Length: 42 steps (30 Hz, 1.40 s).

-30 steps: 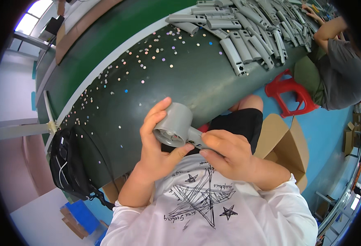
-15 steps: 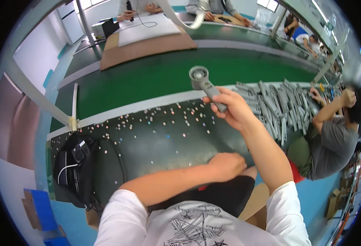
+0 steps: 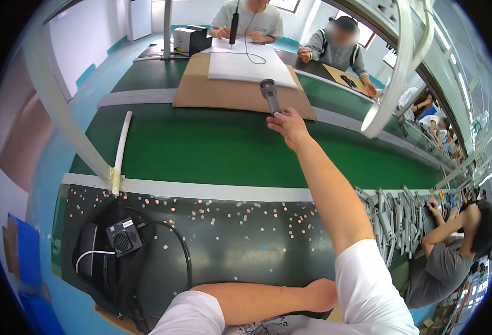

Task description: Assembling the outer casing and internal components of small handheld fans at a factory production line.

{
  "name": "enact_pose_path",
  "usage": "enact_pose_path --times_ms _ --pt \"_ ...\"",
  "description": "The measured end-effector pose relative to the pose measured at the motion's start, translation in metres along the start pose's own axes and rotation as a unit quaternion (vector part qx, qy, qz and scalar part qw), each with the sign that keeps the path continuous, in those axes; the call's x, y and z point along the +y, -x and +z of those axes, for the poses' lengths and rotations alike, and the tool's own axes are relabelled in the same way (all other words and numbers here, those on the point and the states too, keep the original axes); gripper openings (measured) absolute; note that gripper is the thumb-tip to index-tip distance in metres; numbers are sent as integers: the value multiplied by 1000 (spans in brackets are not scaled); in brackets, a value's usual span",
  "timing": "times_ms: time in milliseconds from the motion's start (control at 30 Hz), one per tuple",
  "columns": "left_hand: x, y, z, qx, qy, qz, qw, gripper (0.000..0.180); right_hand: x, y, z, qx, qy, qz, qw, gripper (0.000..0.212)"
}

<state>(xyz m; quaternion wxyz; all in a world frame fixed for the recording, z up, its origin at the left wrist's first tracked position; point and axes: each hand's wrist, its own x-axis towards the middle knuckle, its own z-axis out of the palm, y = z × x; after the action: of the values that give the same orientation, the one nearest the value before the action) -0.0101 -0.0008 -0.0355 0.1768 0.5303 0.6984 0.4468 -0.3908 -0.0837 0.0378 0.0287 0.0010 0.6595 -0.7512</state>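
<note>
1. Across the green belt, in line with the brown board and the lower edge of the white sheet, is the grey handheld device. Contact with the board or sheet cannot be determined.
2. Right hand: fingers closed around the lower end of the device's handle. The round head points away from the person. This grip presumably leaves the head unobstructed and adds reach.
3. Right arm: extended over the belt, apparently because the belt separates the person from the board.
4. Left hand: low, at the near edge of the dark bench. Finger opening and any held item cannot be determined. The forearm lies crosswise in front of the body, possibly as a brace for the reach.
5. Pile of grey parts: on the right of the bench, beside a seated co-worker; probably located there for access from that seat.
6. Small discs: scattered on the bench without visible order.
7. Black bag: at the bench's left end, with a black box on it, likely set aside from the working area.
</note>
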Motion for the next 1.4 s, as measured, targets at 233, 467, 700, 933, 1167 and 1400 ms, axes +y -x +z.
enact_pose_path --times_ms 233,467,700,933,1167,1400 --pt "8 2 -17 10 22 -38 999 26 47 60 -2 -15 233 -173 957 28" --pt "19 4 -30 -21 -14 -48 999 25 31 198 -26 -177 195 -90 960 18" --pt "25 6 -23 -57 -138 128 981 25 37 235 -76 -159 286 -205 923 23" --pt "23 6 -20 -42 -143 120 982 24 48 229 -82 -180 333 -251 891 20" --pt "26 5 -24 -55 -157 110 980 27 51 227 -80 -196 357 -257 876 23" --pt "29 4 -26 -48 -153 115 980 26 49 229 -81 -194 357 -255 877 23"
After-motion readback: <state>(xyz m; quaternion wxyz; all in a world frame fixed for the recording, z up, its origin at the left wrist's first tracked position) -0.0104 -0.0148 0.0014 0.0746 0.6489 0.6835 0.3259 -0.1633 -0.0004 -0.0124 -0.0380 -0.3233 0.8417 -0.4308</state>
